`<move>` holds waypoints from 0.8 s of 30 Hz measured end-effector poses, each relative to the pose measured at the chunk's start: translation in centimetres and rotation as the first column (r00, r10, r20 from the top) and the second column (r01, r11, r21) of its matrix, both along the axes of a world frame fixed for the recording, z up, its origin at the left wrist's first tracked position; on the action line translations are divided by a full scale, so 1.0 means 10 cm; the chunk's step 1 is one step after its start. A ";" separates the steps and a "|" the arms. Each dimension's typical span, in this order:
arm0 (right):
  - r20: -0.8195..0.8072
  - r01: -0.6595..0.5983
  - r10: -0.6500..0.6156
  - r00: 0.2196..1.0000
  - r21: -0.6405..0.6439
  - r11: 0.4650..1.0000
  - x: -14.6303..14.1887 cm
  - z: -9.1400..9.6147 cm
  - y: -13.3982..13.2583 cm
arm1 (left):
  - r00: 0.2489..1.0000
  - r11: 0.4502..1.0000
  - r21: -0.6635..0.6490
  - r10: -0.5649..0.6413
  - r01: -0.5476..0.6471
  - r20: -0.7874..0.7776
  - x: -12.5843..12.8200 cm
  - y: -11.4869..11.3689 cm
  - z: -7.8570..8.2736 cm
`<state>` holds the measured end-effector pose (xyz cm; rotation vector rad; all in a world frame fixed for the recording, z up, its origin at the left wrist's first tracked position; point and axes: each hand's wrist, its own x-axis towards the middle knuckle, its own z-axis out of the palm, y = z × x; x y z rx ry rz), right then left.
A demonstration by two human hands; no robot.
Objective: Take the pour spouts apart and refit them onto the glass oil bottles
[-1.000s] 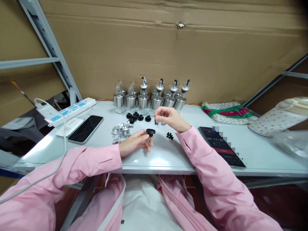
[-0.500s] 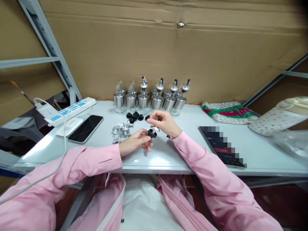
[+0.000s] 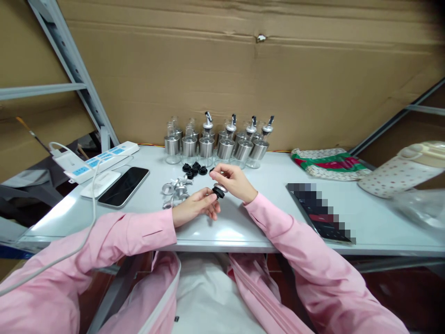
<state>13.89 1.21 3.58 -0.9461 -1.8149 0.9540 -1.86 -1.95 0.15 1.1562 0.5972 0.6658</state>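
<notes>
My left hand [image 3: 200, 204] pinches a black ribbed stopper [image 3: 218, 192] between thumb and fingers over the table. From above, my right hand [image 3: 232, 180] grips a silver pour spout [image 3: 221, 187], whose round metal base now sits against the stopper; the fingers hide most of the spout. Beside my left hand lies a pile of silver spouts [image 3: 177, 189]. Behind it is a cluster of black stoppers [image 3: 195, 169]. Glass bottles with metal sleeves [image 3: 189, 147] stand in rows at the back, several with pour spouts [image 3: 231, 124] fitted on top.
On the left are a phone [image 3: 124, 186], a white power bank [image 3: 100, 184] and a power strip [image 3: 104, 161] with a cable. A dark tablet [image 3: 320, 213], a patterned cloth [image 3: 330, 162] and a dotted jug [image 3: 399, 169] lie to the right. Cardboard [image 3: 222, 69] walls the back.
My right hand has moved down and slightly left, bringing the spout's metal base down against the stopper; the gap between them has closed. My left hand has stayed in place.
</notes>
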 end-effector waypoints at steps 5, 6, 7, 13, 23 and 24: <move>-0.037 -0.123 0.123 0.992 0.004 0.992 0.07 0.04 0.01 | 1.000 1.000 -0.019 0.019 -0.019 0.002 0.01 0.00 0.01; -0.038 -0.150 0.150 0.988 0.008 0.989 0.08 0.05 0.01 | 1.000 1.000 -0.023 0.011 -0.011 0.000 0.01 -0.01 0.01; -0.033 -0.169 0.169 0.985 0.009 0.986 0.09 0.05 0.02 | 1.000 1.000 -0.025 0.004 -0.004 -0.002 0.01 -0.01 0.01; -0.033 -0.182 0.181 0.983 -0.012 0.983 0.11 0.04 0.04 | 0.999 1.000 -0.005 0.019 -0.019 0.027 0.00 -0.02 0.00; 0.055 -0.214 0.211 0.976 0.059 0.975 0.14 0.03 0.05 | 0.998 0.999 -0.010 0.039 -0.039 0.054 -0.01 -0.01 -0.02; 0.084 -0.235 0.228 0.970 0.084 0.968 0.14 0.04 0.04 | 0.997 0.999 -0.013 0.044 -0.043 0.057 -0.01 0.00 -0.02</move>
